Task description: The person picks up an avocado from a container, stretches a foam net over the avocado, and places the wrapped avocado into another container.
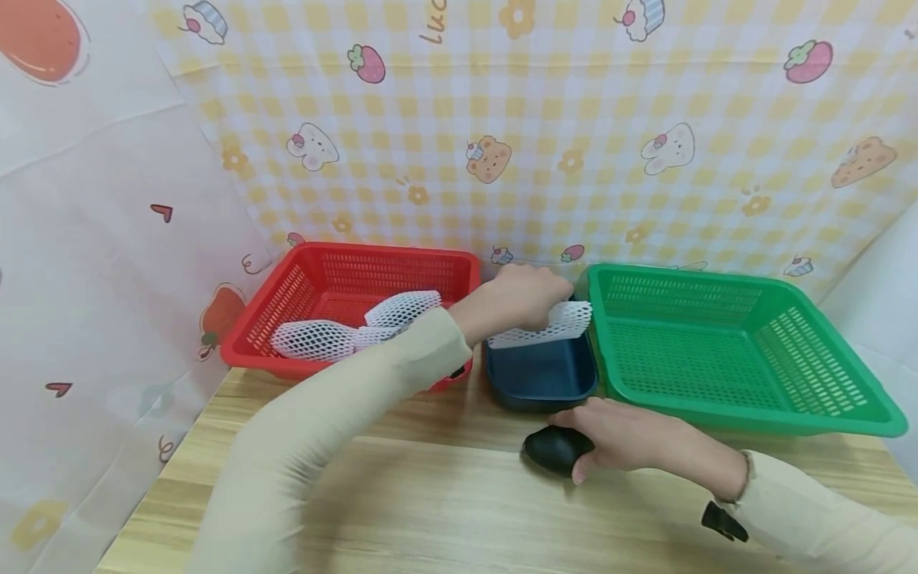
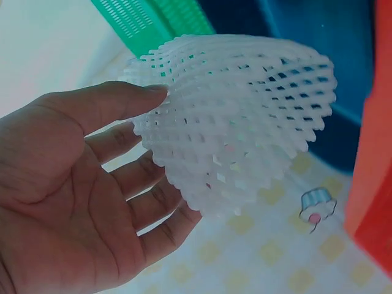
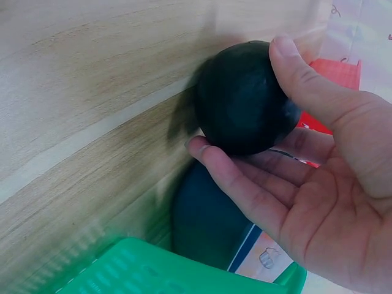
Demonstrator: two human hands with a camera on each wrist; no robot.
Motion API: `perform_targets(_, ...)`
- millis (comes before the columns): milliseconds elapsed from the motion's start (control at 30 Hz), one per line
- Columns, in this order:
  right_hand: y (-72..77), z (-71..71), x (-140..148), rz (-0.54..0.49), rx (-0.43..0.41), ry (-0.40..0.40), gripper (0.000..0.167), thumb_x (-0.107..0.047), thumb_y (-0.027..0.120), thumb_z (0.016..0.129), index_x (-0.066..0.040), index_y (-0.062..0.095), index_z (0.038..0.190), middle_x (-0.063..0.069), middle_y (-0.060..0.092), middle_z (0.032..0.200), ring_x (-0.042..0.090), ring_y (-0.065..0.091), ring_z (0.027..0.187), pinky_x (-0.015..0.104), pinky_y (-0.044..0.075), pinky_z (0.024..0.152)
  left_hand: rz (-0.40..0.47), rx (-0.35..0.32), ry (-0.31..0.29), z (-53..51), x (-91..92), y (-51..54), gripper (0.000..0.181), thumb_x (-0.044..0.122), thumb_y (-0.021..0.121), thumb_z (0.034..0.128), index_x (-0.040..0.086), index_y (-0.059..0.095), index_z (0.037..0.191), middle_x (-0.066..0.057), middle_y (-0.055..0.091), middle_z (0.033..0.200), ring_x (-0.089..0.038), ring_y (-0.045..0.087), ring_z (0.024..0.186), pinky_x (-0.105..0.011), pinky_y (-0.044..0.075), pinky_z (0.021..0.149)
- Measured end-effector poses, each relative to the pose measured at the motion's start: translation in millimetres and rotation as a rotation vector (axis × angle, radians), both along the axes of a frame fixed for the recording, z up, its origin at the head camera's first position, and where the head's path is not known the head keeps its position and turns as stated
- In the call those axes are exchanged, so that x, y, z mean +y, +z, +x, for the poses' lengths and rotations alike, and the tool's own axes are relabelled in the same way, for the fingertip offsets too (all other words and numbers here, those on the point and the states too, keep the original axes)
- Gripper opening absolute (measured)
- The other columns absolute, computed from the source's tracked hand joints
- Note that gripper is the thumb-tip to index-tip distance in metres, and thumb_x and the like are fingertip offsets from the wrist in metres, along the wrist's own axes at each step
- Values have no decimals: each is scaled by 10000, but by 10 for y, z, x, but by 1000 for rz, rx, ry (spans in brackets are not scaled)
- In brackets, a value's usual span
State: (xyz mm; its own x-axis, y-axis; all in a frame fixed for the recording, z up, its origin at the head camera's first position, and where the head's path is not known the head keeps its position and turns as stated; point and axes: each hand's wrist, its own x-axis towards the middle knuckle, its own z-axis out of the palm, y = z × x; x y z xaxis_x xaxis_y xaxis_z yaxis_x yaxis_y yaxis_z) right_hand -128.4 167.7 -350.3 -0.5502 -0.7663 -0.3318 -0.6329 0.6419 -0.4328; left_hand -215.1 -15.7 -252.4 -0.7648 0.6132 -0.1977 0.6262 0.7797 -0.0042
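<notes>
My left hand (image 1: 522, 295) pinches a white foam net sleeve (image 2: 226, 116) between thumb and fingers, above the dark blue bin (image 1: 539, 373). In the left wrist view the net spreads wide, with bin and basket showing through its mesh. My right hand (image 1: 620, 434) grips a dark avocado (image 1: 554, 449) just in front of that bin, at the table top. The right wrist view shows the avocado (image 3: 245, 98) between the thumb and the curled fingers. More white foam nets (image 1: 315, 340) lie in the red basket (image 1: 351, 257), partly behind my left sleeve.
A green basket (image 1: 681, 351) stands right of the blue bin, close beside it. The wooden table (image 1: 445, 510) stretches toward me. Behind the containers hangs a yellow checked cloth (image 1: 430, 119), and a white printed cloth (image 1: 107, 239) covers the left side.
</notes>
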Motion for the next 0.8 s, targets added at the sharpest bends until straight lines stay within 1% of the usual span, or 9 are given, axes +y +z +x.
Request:
perform_targets(67, -1, 0, 0, 3, 4, 1, 690, -350, 879, 783, 7, 634, 1320, 88, 676, 1242, 116, 649, 983, 344, 550, 796, 15, 10, -10, 59, -85, 43, 508, 268, 775, 911, 225, 603, 1387, -6, 650, 1228, -185, 571, 991, -370, 513, 796)
perform_targets(200, 0, 0, -6, 8, 1, -3, 682, -352, 878, 784, -1, 637, 1317, 84, 677, 1240, 111, 645, 981, 347, 549, 803, 48, 20, -36, 177, -265, 127, 528, 260, 775, 908, 227, 603, 1405, -19, 647, 1258, -197, 578, 1004, -357, 529, 770)
perform_targets(333, -1, -2, -10, 5, -11, -9, 676, -349, 880, 785, -3, 639, 1314, 80, 681, 1225, 84, 628, 937, 340, 547, 790, 79, -1, -52, 298, -430, 198, 531, 280, 751, 931, 237, 583, 1432, -19, 641, 1288, -180, 593, 969, -287, 534, 697)
perform_targets(467, -4, -7, -3, 1, -16, -12, 671, -353, 880, 785, -15, 641, 1313, 71, 683, 1218, 73, 620, 925, 337, 546, 786, 118, -35, -93, 429, -545, 241, 507, 278, 728, 952, 238, 575, 1435, 0, 644, 1284, -155, 619, 890, -225, 516, 617)
perform_targets(567, -7, -9, 3, -1, -10, -5, 670, -363, 876, 786, -23, 642, 1313, 61, 682, 1217, 70, 620, 933, 336, 545, 787, 136, -39, -142, 537, -604, 251, 478, 266, 713, 963, 218, 587, 1422, 0, 648, 1264, -143, 616, 886, -217, 509, 603)
perform_targets(633, -8, -8, 7, -4, -2, 5, 671, -370, 870, 789, -22, 640, 1315, 57, 681, 1217, 72, 622, 944, 337, 545, 790, 141, -35, -172, 609, -638, 246, 469, 268, 716, 962, 207, 598, 1411, -4, 653, 1248, -136, 607, 909, -214, 510, 616)
perform_targets(700, -10, -4, 12, -3, 10, 12, 683, -379, 864, 794, -13, 633, 1322, 59, 679, 1222, 83, 627, 968, 342, 546, 797, 139, -32, -200, 676, -671, 232, 451, 263, 716, 963, 197, 609, 1396, -7, 660, 1223, -136, 596, 931, -217, 512, 631)
perform_targets(800, -13, 2, 17, 0, 15, 15, 705, -387, 852, 807, 9, 616, 1341, 75, 677, 1232, 104, 640, 1001, 348, 549, 804, 142, -46, -232, 770, -720, 199, 423, 246, 711, 967, 183, 623, 1376, -5, 672, 1183, -128, 596, 926, -210, 511, 641)
